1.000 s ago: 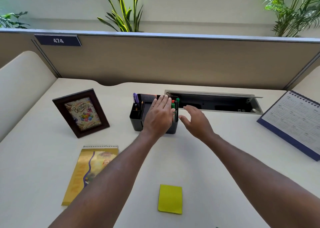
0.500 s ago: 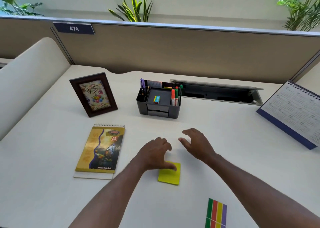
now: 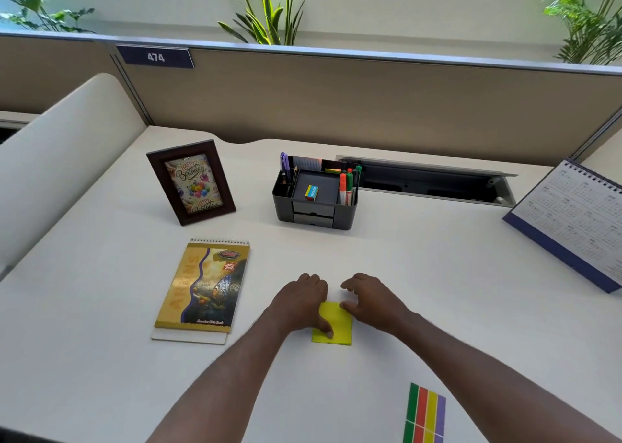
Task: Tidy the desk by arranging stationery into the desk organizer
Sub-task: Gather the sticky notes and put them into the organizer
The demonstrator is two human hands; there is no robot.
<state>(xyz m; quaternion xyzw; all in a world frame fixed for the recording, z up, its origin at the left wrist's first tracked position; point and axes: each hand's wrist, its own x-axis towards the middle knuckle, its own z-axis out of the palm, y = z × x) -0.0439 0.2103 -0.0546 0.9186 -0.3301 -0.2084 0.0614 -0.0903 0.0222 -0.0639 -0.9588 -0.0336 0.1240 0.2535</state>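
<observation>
Head view: we have both hands on the yellow sticky-note pad [image 3: 336, 323] at the near centre of the desk [image 3: 420, 274]

Our left hand [image 3: 299, 303] lies over the pad's 9 o'clock edge with its thumb pressed on the top face, fingers curled; our right hand [image 3: 373, 303] touches the pad's 1 o'clock corner with its thumb, other fingers loosely bent and narrow; we cannot tell whether either hand grips the pad, which lies flat on the desk. At 12 o'clock from the pad, well apart, stands the black desk organizer [image 3: 314, 195], holding markers [image 3: 346, 186] on its 3 o'clock side, purple pens [image 3: 284, 164] on its 9 o'clock side and a small box [image 3: 311, 192] on its centre lid. A spiral notepad [image 3: 203, 289] lies at 9 o'clock, coloured flag strips [image 3: 425, 414] at 5 o'clock
</observation>
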